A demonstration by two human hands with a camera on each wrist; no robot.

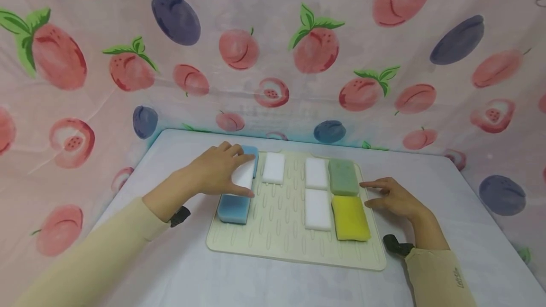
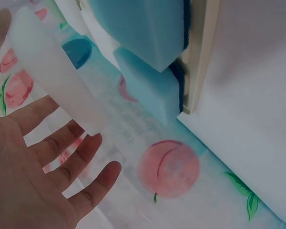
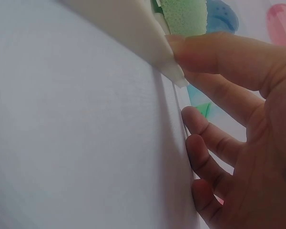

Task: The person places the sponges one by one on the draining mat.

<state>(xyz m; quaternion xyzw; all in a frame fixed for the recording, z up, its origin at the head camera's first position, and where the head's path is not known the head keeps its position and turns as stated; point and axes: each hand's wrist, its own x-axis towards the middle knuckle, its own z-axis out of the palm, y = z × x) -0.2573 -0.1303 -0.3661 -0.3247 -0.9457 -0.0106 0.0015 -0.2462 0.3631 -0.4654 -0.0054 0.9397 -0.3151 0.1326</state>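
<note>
My left hand (image 1: 217,169) pinches a white sponge (image 1: 243,174) between thumb and fingers over the left side of the mat. In the left wrist view this white sponge (image 2: 52,67) is a smooth block, apart from the blue sponges. One blue sponge (image 1: 234,209) with a dark underside lies just below the left hand; another blue sponge (image 1: 250,150) lies beyond it, partly hidden. My right hand (image 1: 394,199) rests at the right edge of the cream mat (image 1: 277,245), its thumb (image 3: 195,52) at the rim, beside a green sponge (image 1: 343,177).
A yellow sponge (image 1: 351,218) lies in front of the green one. To their left are two white sponges, one far (image 1: 316,173) and one near (image 1: 317,210). Another white sponge (image 1: 274,168) lies at the mat's back left. Behind the white table (image 1: 170,269) hangs a fruit-print cloth (image 1: 273,60).
</note>
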